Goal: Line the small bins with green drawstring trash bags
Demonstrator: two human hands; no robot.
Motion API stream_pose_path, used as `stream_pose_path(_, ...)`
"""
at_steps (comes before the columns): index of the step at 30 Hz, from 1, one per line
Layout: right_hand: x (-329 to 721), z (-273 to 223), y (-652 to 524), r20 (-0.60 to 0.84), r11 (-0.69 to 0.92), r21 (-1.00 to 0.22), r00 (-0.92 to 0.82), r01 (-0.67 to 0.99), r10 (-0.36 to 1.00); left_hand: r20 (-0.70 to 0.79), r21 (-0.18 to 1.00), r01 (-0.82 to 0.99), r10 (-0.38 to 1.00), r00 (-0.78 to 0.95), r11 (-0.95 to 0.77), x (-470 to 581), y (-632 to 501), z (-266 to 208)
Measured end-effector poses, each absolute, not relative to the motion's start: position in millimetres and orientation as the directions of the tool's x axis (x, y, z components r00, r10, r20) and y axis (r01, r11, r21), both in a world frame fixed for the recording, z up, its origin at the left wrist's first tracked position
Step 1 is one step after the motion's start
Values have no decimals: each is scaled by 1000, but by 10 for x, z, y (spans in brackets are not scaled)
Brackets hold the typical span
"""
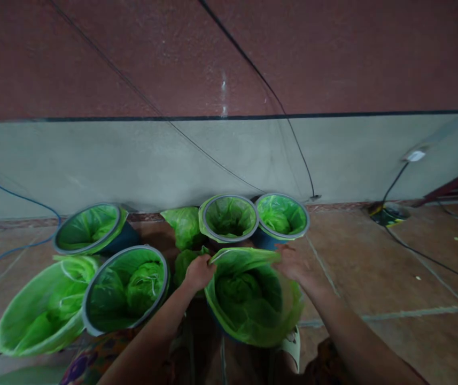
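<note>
Directly in front of me stands a bin lined with a thin green bag (248,331), whose crumpled folds fill the inside. My left hand (200,274) is closed on the bag's rim at the left, where a pale drawstring or edge shows by the fingers. At the right side of the same rim is my right hand (292,263), smeared by motion. Whether its fingers grip the bag is unclear. The bag's right edge is blurred too. Just behind are two green-lined bins with grey rims, a middle one (231,240) and a right one (282,235).
Left of me are a grey-rimmed lined bin (86,310), a wide green-lined container (24,342) and a rear bin (122,238). A green bag (184,227) lies against the wall (144,160). A blue cable (20,195) and a black cable (409,251) cross the tiled floor (357,256).
</note>
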State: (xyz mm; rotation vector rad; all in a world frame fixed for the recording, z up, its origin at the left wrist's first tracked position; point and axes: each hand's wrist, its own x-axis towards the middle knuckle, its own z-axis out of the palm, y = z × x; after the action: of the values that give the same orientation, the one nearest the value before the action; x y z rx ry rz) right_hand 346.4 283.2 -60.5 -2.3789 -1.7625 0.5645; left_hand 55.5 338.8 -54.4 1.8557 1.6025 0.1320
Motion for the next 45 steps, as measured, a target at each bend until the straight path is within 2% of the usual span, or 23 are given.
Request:
stream_pose_path(3, 3299, -652, 2925, -202, -221, -314, 162, 923, 966, -404, 694, 716, 862, 305, 71, 559, 3363, -597)
stream_pose_path(5, 3207, -679, 2979, -181, -162, -336, 105, 928, 978, -446, 753, 637, 839, 312, 163, 548, 3348, -590)
stream_pose_path(9, 3117, -725, 3046, -203, -142, -329, 77, 934, 976, -521, 802, 496, 796, 308, 333, 507, 3322, -470)
stream_pose_path(13, 3116, -747, 3069, -227, -159, -319, 88, 934, 970, -551, 815, 420, 757, 351, 399, 477, 3309, -356)
stream_pose_path(20, 3160, -743, 3050, -250, -186, -337, 103, 923, 963, -511, 853, 350, 750, 420, 386, 504, 3346, -491)
stream_pose_path(23, 3169, -743, 3034, -272, -214, -318, 128, 924, 954, -473, 851, 430, 794, 382, 301, 501, 3373, -603)
stream_pose_path(27, 3165, -698, 3026, -270, -218, -280, 141, 935, 952, -402, 696, 710, 878, 261, 108, 445, 3432, -653)
stream_pose_path(30, 3164, -615, 3041, -258, -231, -286, 158, 930, 953, -361, 612, 790, 904, 229, 44, 397, 3482, -637)
stream_pose_path(32, 3170, -544, 3056, -241, -270, -305, 200, 913, 950, -352, 648, 759, 908, 227, 61, 375, 3512, -616)
stream_pose_path(35, 3192, -426, 3063, -257, -345, -375, 261, 860, 930, -342, 803, 573, 914, 218, 164, 369, 3547, -550)
stream_pose_path(38, 3214, -298, 3015, -384, -449, -565, 261, 692, 886, -318, 924, 287, 924, 214, 252, 397, 3567, -431)
stream_pose_path(41, 3240, -163, 2921, -546, -558, -787, 126, 264, 829, -232, 972, 73, 961, 153, 223, 447, 3589, -313)
stream_pose_path(43, 3266, -85, 2863, -573, -573, -819, 26, -3, 819, -159, 987, -16, 982, 98, 162, 479, 3619, -269)
stream_pose_path(45, 3294, -34, 2825, -568, -563, -811, -15, -156, 823, -91, 993, -69, 994, 60, 95, 505, 3664, -256)
